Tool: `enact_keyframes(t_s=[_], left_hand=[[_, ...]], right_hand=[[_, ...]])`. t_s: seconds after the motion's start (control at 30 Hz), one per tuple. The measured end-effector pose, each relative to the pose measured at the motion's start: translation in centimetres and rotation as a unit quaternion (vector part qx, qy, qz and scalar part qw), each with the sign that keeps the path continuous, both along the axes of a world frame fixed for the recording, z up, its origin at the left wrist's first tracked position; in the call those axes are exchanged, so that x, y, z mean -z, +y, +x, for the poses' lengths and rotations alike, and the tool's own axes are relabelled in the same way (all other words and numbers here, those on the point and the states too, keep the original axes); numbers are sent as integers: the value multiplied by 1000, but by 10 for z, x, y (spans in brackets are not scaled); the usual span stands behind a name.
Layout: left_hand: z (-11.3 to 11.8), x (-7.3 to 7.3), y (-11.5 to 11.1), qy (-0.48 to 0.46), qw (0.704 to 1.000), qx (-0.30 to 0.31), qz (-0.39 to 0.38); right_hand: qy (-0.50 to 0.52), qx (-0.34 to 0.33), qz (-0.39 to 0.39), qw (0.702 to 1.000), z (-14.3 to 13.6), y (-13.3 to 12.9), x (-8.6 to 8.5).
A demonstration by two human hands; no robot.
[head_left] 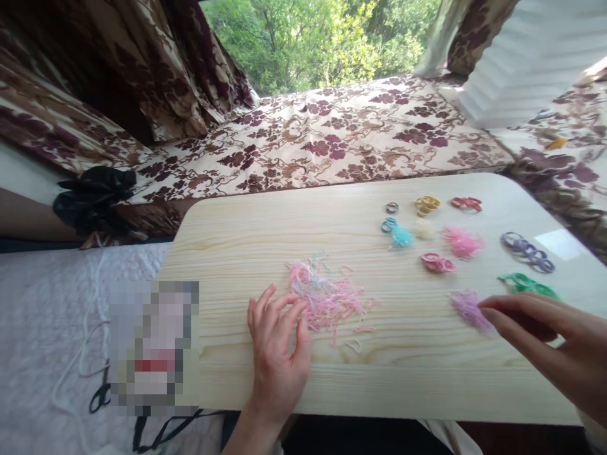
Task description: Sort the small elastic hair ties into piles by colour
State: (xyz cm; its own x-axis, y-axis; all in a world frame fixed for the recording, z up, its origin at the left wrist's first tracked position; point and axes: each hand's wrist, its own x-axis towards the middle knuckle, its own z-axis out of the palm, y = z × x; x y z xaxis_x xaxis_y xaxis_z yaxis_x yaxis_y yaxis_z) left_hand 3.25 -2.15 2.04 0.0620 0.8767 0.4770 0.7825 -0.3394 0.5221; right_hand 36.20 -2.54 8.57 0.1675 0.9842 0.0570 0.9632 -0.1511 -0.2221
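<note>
My left hand (279, 347) rests at the left edge of a mixed pile of small elastic bands (332, 297), mostly pink with some pale blue and white. Its fingers are apart and curled lightly, with the tips at the pile. At the right, my right hand (535, 328) has thumb and forefinger pinched together over a small heap of purple elastic bands (467, 309). Whatever lies between those fingertips is too small to make out. Just beyond that hand are green hair ties (526, 284). One pale loose band (353, 345) lies in front of the mixed pile.
Sorted on the wooden table (237, 253) are yellow (427, 205), red (467, 203), dark purple (527, 251) and rose hair ties (437, 263). Turquoise (402, 236), cream (423, 229) and pink bands (462, 242) form small heaps. A blurred-out object (156, 347) overlaps the left edge.
</note>
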Motion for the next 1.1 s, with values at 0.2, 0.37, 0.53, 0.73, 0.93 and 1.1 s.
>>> enact_keyframes(t_s=[0.2,0.37,0.53,0.73,0.93,1.1], left_hand=[[2,-3,0,13,1000,-13,-20],[1,-1,0,12,1000,-6,-22],[0,2,2,14,1000,9,-14],[-1,2,2,24,1000,7,-18],[-1,1,1,29,999,8,-19],[-1,2,2,30,999,15,-18]], right_hand=[[173,-218,-33,960,-69,11,23],[172,-290,-88,937,-104,9,26],[108,-287,-105,946,-117,15,21],[120,-286,-90,946,-122,24,20],[115,-289,-51,949,-126,25,22],[122,-298,-46,945,-127,23,23]])
